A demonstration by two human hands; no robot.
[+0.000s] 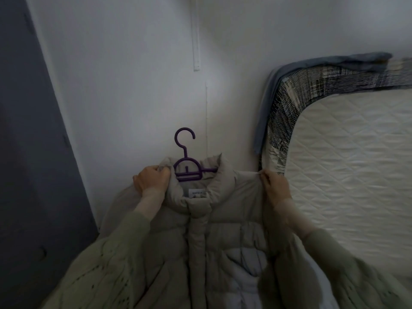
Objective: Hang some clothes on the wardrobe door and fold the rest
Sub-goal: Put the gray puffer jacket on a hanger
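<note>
A dark grey panel (33, 152), possibly a door, is seen along the far left edge, with a white wall (122, 74) beside it. The left hand (151, 178) is raised in front of the wall, its forearm reaching up from the lower left in a loose olive knit sleeve (104, 253). Its fingers (163, 171) are curled closed on the left side of the collar of a beige puffer jacket (200, 230). The jacket is held up at centre, front facing the camera and closed down the middle. A purple hanger (186, 168) is seated inside the collar, its hook standing free above the neckline and caught on nothing. A small white label (196, 192) is visible inside the neck. The right hand (275, 186) is raised at the same height, its fingers pinched closed on the jacket's right shoulder seam. At right, a white quilted mattress (345, 163) is propped upright against the wall, edged with black-and-white patterned fabric (281, 121) and blue cloth (264, 117).
</note>
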